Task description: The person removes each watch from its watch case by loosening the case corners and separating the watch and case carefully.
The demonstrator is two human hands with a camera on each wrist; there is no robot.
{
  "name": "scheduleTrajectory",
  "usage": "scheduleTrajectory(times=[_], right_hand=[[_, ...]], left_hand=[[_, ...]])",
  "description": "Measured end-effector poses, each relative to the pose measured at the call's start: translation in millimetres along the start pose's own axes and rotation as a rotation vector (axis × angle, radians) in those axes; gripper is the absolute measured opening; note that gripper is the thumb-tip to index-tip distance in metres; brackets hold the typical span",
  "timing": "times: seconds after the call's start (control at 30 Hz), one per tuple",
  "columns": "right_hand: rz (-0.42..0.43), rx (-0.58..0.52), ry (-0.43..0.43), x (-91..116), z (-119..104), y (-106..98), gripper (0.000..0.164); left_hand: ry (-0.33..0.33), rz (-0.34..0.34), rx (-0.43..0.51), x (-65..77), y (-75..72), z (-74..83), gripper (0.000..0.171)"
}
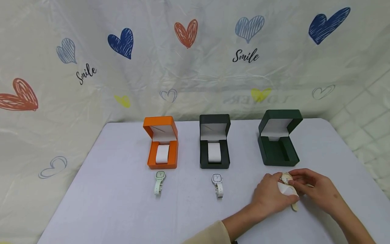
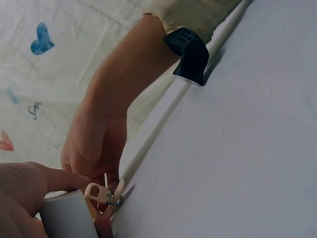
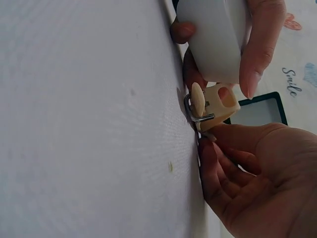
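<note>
At the right of the head view, my left hand (image 1: 269,195) grips a white watch cushion (image 1: 287,189) between thumb and fingers. My right hand (image 1: 317,189) pinches a cream-strapped wristwatch (image 1: 286,178) by its round face, against the cushion's far end. The strap's loose end hangs past the near side of the cushion. In the right wrist view the cream strap (image 3: 218,101) and its metal buckle (image 3: 200,118) stand just off the cushion (image 3: 213,39), unfastened as far as I can tell. Behind both hands, the green watch box (image 1: 278,150) has its lid up and bare green inside.
An orange watch box (image 1: 172,159) and a black watch box (image 1: 225,159), both open, hold white cushions. A pale green watch (image 1: 159,179) lies before the orange one, a white watch (image 1: 217,184) before the black one. A printed curtain (image 1: 210,74) hangs behind the white table (image 1: 122,203).
</note>
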State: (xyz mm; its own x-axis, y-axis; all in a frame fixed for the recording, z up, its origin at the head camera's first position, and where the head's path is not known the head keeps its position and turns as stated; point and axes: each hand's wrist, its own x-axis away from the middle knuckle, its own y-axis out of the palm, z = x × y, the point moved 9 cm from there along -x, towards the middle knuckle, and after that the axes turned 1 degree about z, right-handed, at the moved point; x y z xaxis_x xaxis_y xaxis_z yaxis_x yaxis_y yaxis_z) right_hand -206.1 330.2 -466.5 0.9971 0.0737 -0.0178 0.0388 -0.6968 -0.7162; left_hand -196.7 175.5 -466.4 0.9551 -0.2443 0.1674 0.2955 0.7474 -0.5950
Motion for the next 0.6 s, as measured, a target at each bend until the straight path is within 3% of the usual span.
scheduleTrajectory(times=[0.4, 0.6], right_hand=[[-0.023, 0.029, 0.043, -1.0, 2.6, 1.6, 0.039], [-0.052, 0.05, 0.078, -2.3, 5.0, 2.7, 0.041]], left_hand=[[-0.02, -0.023, 0.01, -1.7, 2.6, -3.2, 0.057], [-0.045, 0.007, 0.096, -0.3, 1.6, -6.8, 0.059]])
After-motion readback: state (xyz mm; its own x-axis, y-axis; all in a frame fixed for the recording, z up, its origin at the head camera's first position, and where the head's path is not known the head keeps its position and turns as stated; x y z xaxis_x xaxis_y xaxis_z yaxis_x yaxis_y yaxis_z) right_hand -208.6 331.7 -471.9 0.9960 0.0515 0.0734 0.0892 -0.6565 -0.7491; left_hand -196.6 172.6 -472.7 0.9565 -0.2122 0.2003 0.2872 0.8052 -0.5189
